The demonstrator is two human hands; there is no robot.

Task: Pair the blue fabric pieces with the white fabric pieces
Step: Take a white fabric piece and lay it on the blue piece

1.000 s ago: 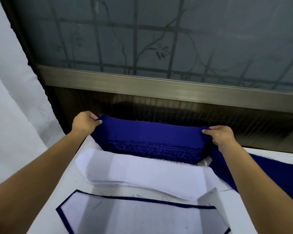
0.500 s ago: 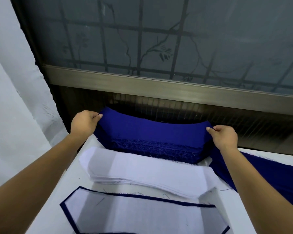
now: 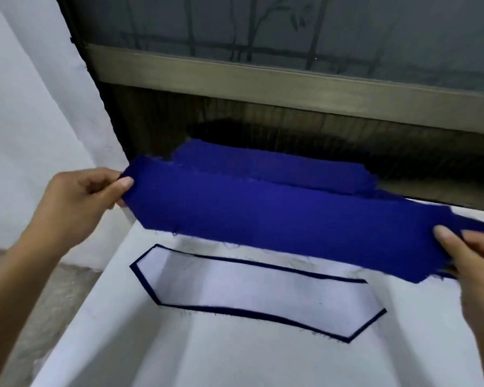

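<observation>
Blue cloth is in hand: one blue piece (image 3: pixel 277 219), long with angled ends, is held stretched above the table (image 3: pixel 235 358) and clear of its surface. Its left end is pinched between the thumb and curled fingers of the left hand (image 3: pixel 78 202). Its right end is pinched by the right hand (image 3: pixel 475 255), with the thumb laid on top.

Just behind it, a stack (image 3: pixel 277 169) of further blue pieces is seen against the window frame (image 3: pixel 263 79), and the blue piece is judged to belong with that stack.

Nearer the person, one pair (image 3: pixel 257 294) is already laid flat on the table. It is a white piece centred on a blue one, so that only a thin blue edge is shown all round. By that count one pairing is done and a second is under way.

The blue piece is not yet matched with a white one. No loose white pieces are visible, and whether any lie hidden beneath the held cloth cannot be told. The pieces left in the stack cannot be counted, but its thickness suggests that most of the task is left.
</observation>
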